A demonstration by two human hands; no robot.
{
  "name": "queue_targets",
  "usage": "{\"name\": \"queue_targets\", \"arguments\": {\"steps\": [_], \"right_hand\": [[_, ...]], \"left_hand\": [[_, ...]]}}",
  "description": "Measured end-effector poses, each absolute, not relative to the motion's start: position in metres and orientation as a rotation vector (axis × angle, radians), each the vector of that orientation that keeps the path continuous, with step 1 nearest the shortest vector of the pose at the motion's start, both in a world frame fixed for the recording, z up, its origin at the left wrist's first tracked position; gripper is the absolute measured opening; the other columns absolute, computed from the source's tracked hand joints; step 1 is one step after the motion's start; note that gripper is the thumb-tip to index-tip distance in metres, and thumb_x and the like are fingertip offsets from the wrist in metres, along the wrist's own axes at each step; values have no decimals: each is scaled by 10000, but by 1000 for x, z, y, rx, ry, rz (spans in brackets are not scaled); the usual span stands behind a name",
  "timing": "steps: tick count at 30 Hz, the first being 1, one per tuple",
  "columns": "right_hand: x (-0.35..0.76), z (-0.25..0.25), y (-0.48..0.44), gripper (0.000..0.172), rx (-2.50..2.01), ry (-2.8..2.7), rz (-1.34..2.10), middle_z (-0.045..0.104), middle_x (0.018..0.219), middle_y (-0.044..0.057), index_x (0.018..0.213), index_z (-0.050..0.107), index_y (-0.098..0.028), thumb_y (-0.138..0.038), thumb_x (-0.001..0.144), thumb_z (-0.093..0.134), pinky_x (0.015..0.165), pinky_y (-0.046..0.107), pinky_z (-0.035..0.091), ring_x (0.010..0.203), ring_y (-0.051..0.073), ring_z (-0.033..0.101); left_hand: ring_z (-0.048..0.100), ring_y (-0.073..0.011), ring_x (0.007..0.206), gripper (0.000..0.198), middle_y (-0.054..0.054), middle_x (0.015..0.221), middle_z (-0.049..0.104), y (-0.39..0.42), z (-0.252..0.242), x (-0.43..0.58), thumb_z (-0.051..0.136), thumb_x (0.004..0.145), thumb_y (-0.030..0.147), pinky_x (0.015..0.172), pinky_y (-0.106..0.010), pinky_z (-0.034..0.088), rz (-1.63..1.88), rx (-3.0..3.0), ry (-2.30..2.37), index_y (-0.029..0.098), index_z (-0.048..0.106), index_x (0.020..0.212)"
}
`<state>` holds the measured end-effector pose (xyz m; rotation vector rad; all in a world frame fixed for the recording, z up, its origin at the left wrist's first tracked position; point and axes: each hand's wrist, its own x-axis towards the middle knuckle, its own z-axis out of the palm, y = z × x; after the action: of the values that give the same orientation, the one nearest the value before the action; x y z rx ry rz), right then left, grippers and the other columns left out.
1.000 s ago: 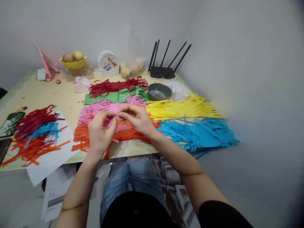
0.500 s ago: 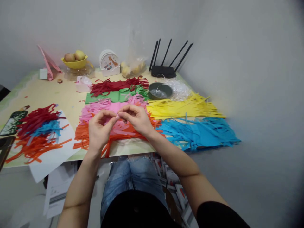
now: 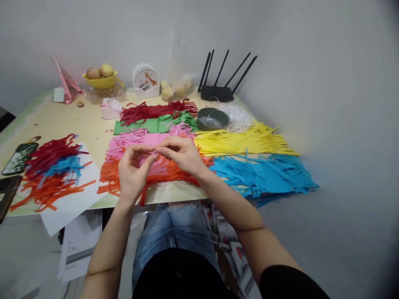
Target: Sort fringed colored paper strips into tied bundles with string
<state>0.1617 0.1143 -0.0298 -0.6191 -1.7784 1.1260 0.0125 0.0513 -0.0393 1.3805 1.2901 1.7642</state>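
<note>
My left hand [image 3: 134,170] and my right hand [image 3: 183,155] meet fingertip to fingertip over the near half of the table. Thumb and forefinger of each are pinched on a small pink paper strip [image 3: 155,153], mostly covered by the fingers. Directly beneath lie fringed pink paper [image 3: 149,138] and fringed orange paper [image 3: 174,174]. Behind them are a green fringed sheet [image 3: 149,125] and a dark red one [image 3: 156,110]. Yellow fringed paper [image 3: 230,142] and blue fringed paper [image 3: 268,176] spread to the right of my hands.
Loose red, blue and orange strips [image 3: 52,160] lie on a white sheet [image 3: 71,207] at left, beside a phone [image 3: 20,158]. A dark round tin [image 3: 205,120], white stringy material [image 3: 238,117] and a router [image 3: 216,93] stand back right. A fruit bowl [image 3: 99,82] sits behind.
The view has shifted slightly, so the table's things sit a little further right. Both hands keep their pinch at nearly the same spot, with fingers moving only slightly.
</note>
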Motion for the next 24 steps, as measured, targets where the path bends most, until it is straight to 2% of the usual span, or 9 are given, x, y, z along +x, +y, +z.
{"name": "queue_targets", "arguments": {"steps": [2,5,12,16,19,22,24], "right_hand": [[163,-25,115,250,-602,-1833,1012,731,773,25,829,787,-197,-417,892,689,695,270,510,718,139,638],[162,-17,115,251,-569,-1913,857,732,775,34,814,789,-202,-374,931,648,731,285,505,739,147,646],[155,-3,122,359,-669,-1908,698,695,729,21,741,745,-192,-459,942,617,663,279,456,665,137,578],[143,-2,123,335,-665,-1857,672,673,740,25,747,727,-183,-433,942,618,677,284,452,664,137,561],[134,-4,124,354,-661,-1812,684,656,733,30,749,717,-182,-465,938,619,680,289,452,678,146,567],[133,-11,132,385,-632,-1851,787,669,762,34,855,740,-189,-529,946,584,695,288,469,697,153,587],[138,-19,143,383,-637,-1897,839,691,807,33,1019,743,-192,-528,950,574,676,281,478,679,149,592]], "left_hand": [[713,-151,790,309,-13,861,713,55,-39,10,858,710,298,770,-271,578,1723,1283,1197,195,628,888],[727,-162,776,290,-4,815,722,60,-42,7,838,734,345,795,-301,585,1709,1178,1116,206,622,869],[713,-127,724,233,4,754,741,70,-50,3,874,632,278,785,-264,573,1766,887,1017,209,734,805],[703,-142,676,249,11,703,724,70,-52,8,864,605,299,759,-304,585,1817,760,1003,211,724,791],[716,-166,715,280,-13,770,747,70,-54,4,846,630,342,780,-336,588,1788,815,1024,215,725,849],[728,-217,851,333,-53,901,769,79,-49,-38,821,672,341,841,-375,574,1629,1111,1158,221,750,975],[702,-236,952,255,-57,956,763,93,-36,-93,774,732,280,933,-407,535,1581,1391,1414,221,765,980]]}}
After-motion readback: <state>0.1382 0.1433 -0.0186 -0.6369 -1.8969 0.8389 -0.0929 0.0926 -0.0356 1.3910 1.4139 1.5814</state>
